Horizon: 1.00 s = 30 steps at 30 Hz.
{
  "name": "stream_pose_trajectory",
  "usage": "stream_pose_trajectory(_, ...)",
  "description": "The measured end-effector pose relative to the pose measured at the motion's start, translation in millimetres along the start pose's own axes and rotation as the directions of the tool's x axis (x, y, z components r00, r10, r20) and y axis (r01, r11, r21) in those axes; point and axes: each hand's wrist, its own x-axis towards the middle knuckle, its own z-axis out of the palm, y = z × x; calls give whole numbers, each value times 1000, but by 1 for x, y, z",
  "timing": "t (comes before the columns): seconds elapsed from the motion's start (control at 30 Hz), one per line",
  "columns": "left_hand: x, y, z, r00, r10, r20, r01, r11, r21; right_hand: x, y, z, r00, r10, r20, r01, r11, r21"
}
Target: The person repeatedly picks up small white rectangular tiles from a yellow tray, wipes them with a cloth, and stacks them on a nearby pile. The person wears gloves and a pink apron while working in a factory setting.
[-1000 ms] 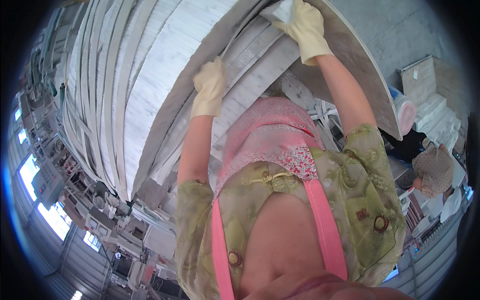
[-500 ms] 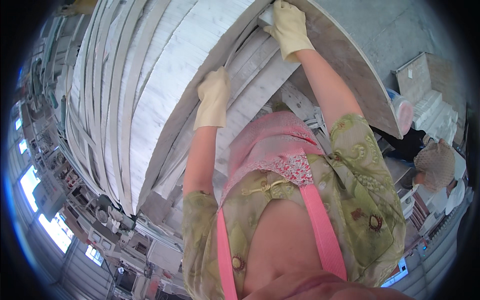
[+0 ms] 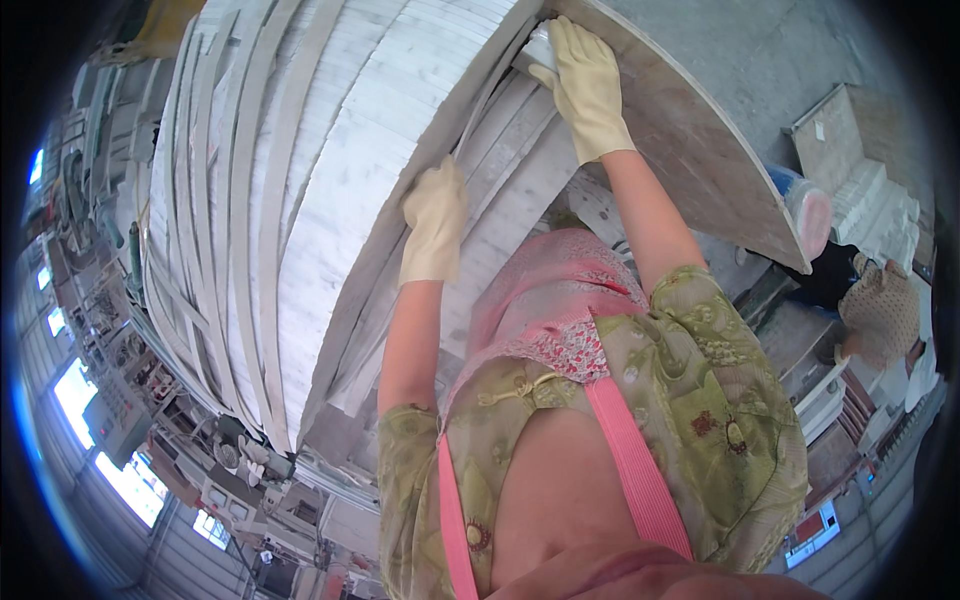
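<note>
Both my hands wear cream gloves. My left hand rests with its fingers curled over the edge of a big white marble slab, which leans among several others. My right hand is higher up and grips a small white block. It presses the block into the gap between the white slabs and a brown round-edged slab. Narrower grey-veined slabs lie between my two arms.
More thin slabs are stacked on edge at the left. Another person in a patterned hat is at the right, near pale stone blocks. Machinery and bright windows fill the lower left.
Both hands sit lower in the picture than before. My right hand with the block has slid a little left along the slab gap. My left hand keeps its hold on the slab edge.
</note>
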Motion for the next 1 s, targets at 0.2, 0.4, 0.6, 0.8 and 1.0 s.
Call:
stream_pose_trajectory(0.2, 14, 17, -11, 998, -45, 33, 45, 999, 0, 4, 3, 1, 996, 79, 46, -84, 991, 103)
stream_pose_trajectory(0.4, 17, 20, -25, 991, -47, 129, 35, 995, 89, 0, -3, 5, 994, 104, 19, -106, 991, 77)
stream_pose_trajectory(0.6, 21, 22, -22, 993, -62, 104, 52, 994, 94, -14, 20, 3, 990, 115, 83, -136, 932, 335)
stream_pose_trajectory(0.8, 13, 15, -16, 999, -10, -38, 12, 999, 47, -106, 44, -35, 843, 422, 335, -538, 648, 539)
stream_pose_trajectory(1.0, 15, 15, -14, 995, 8, -104, -2, 998, 61, -97, 21, -2, 930, 270, 251, -350, 858, 376)
